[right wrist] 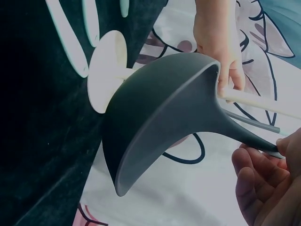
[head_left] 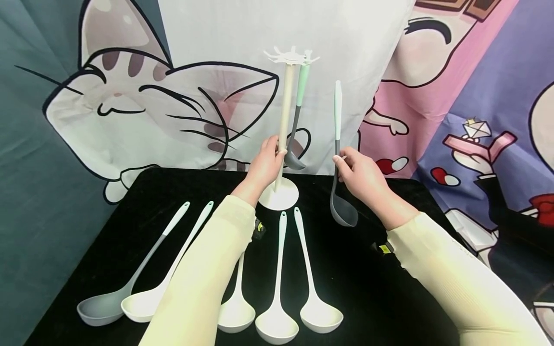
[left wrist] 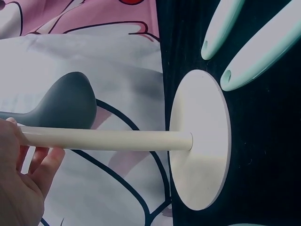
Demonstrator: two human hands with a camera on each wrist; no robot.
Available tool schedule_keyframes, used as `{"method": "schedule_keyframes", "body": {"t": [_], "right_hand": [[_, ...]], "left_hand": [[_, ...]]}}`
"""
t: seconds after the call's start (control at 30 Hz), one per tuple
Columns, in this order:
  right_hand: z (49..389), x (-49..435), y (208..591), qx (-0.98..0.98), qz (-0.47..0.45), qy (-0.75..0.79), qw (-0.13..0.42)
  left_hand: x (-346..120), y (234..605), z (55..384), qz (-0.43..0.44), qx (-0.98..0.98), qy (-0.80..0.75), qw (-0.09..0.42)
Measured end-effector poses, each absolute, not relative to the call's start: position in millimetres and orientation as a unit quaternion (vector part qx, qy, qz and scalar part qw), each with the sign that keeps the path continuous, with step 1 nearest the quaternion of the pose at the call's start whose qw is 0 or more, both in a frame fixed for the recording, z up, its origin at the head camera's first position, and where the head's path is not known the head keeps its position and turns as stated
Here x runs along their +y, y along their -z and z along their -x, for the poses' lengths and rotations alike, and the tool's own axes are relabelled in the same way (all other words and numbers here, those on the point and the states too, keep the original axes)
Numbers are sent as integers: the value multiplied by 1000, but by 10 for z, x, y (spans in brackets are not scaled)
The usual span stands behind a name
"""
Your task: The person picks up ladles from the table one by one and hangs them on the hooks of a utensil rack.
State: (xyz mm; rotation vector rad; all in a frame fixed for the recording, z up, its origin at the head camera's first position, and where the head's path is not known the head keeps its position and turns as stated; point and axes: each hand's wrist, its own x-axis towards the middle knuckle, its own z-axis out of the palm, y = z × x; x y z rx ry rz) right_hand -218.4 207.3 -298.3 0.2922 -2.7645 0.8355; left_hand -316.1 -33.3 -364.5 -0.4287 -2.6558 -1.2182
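Observation:
My left hand (head_left: 267, 165) grips the cream pole of a utensil stand (head_left: 285, 105) with a round white base and a ring of hooks on top. One dark grey ladle (head_left: 294, 129) with a mint handle hangs from those hooks, right of the pole. In my right hand (head_left: 361, 175) I pinch the grey neck of a second dark grey ladle (head_left: 344, 211), held upright right of the stand with its bowl down. Its pale mint handle rises above my fingers. In the right wrist view this ladle's bowl (right wrist: 155, 117) overlaps the stand's base.
On the black cloth (head_left: 381, 298) lie a grey ladle (head_left: 101, 307) and a white ladle (head_left: 140, 305) at the left, the latter partly behind my left sleeve. More white ladles (head_left: 277, 327) lie in front of the stand. A cartoon-printed curtain (head_left: 207, 115) hangs behind.

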Motion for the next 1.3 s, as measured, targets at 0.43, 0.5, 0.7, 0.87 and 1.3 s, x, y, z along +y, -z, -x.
{"method": "schedule_keyframes", "body": {"t": [0.43,0.5,0.7,0.87,1.3], "right_hand": [[2217,2001,2914,-943,-107,-291,122],[2226,1995,2904,-943,-108,-290,124],[2243,1958,2869,-939,-107,-299,130],[2254,1911,2830,-937,-104,-305,136],[2285,1812,2742,-932,-109,-318,138]], "left_hand": [[-338,3634,3149,142,-896,411,91],[-338,3631,3146,142,-896,411,92],[-337,3631,3143,142,-896,411,94],[-334,3637,3145,142,-896,410,93],[-341,3636,3143,139,-897,411,88]]}}
